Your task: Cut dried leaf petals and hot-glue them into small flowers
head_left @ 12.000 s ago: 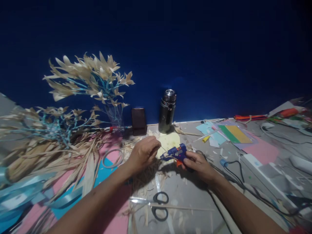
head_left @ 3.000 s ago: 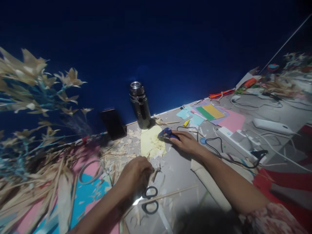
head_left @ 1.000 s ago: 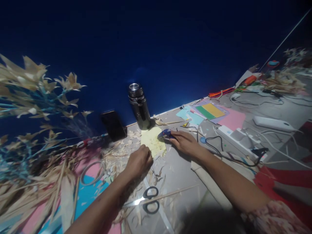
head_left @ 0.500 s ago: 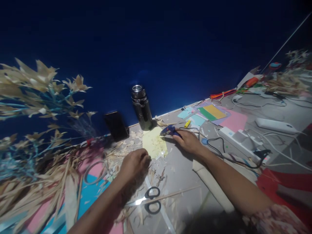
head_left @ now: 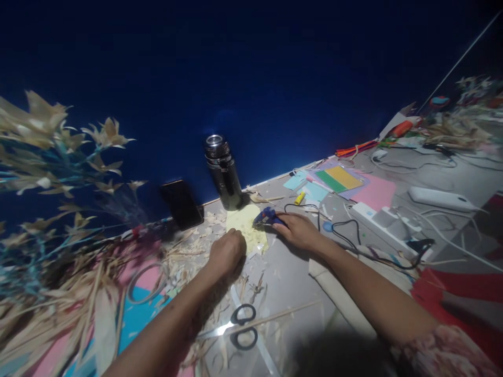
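My right hand [head_left: 301, 230] is wrapped round the grip of a blue hot glue gun [head_left: 268, 216], its nozzle pointing left and down over a pale yellow sheet [head_left: 240, 215]. Close to that nozzle, my left hand [head_left: 228, 249] is closed above the sheet's left part. Whatever its fingers may pinch is hidden behind the knuckles. Small scraps and dried glue marks show on the sheet. Black-handled scissors [head_left: 243, 327] lie nearer to me, with a thin stick [head_left: 285, 313] across them.
Behind the sheet stands a dark flask [head_left: 226, 180], beside a leaning phone [head_left: 181, 204]. Pale flowers [head_left: 106, 135], dried husks [head_left: 84, 285] and a tape roll [head_left: 147, 283] are on the left. At right are coloured papers [head_left: 340, 179], a power strip [head_left: 387, 222] and cables.
My left hand has moved up and right over the yellow sheet, closer to the glue gun's nozzle. The glue gun stays in my right hand. The view has shifted slightly.
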`<state>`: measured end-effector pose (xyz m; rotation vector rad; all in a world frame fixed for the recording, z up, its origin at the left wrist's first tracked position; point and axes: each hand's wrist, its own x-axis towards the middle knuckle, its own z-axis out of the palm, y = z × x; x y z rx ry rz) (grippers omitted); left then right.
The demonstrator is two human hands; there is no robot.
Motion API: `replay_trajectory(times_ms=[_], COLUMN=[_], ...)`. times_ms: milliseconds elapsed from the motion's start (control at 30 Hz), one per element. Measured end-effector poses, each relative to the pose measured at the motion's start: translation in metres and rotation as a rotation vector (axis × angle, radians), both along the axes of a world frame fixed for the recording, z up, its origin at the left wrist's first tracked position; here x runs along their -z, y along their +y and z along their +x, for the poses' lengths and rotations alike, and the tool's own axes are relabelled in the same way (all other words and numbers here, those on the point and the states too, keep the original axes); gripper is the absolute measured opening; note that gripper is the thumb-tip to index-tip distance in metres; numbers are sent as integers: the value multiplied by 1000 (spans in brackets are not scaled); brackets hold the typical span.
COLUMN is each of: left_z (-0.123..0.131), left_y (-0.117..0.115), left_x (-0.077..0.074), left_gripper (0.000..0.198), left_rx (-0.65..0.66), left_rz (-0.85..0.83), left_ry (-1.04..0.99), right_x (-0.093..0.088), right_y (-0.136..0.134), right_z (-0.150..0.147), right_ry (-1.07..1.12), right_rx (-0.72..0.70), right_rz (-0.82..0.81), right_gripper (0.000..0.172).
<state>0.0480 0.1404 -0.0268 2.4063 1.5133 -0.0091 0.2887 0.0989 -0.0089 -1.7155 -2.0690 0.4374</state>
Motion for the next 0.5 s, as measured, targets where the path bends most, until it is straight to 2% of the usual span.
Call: replay_trajectory(times_ms=[333, 500], left_z=[-30, -18], left_y=[8, 2], left_x=[-9, -6], left_gripper=[24, 12], left_rx=[-71, 1], left_rz=[-36, -8], left_ry=[-151, -120], right_x=[-5, -2], right_y=[-1, 1], right_z=[-1, 1], right_ry=[-42, -73], right_rx=[19, 37], right_rz=[-39, -52], right_gripper=[32, 32])
